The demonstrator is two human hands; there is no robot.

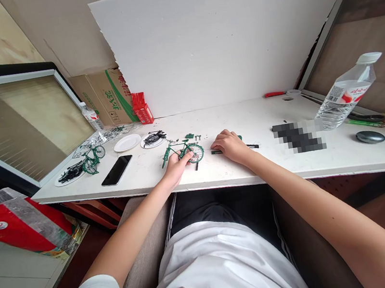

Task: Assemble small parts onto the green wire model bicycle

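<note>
A small green model bicycle (181,153) is in my left hand (176,167), the thumb and fingers closed near its rear wheel. The front end, to the left, has no wheel on it. Beside it, my right hand (229,145) rests on the table with its fingers bent down over a thin dark strip (253,146), whose ends show on both sides. What the fingertips hold there is hidden. Small green parts (189,136) lie just behind the bicycle, and a short black stick (197,166) lies in front of its rear wheel.
Left on the white table (154,177) are a phone (117,170), another green model bicycle (92,159), a white plate (127,143) and plates of black parts (155,138). On the right stand a water bottle (347,95) and a grey oval object (370,137). A white board (205,39) rises behind.
</note>
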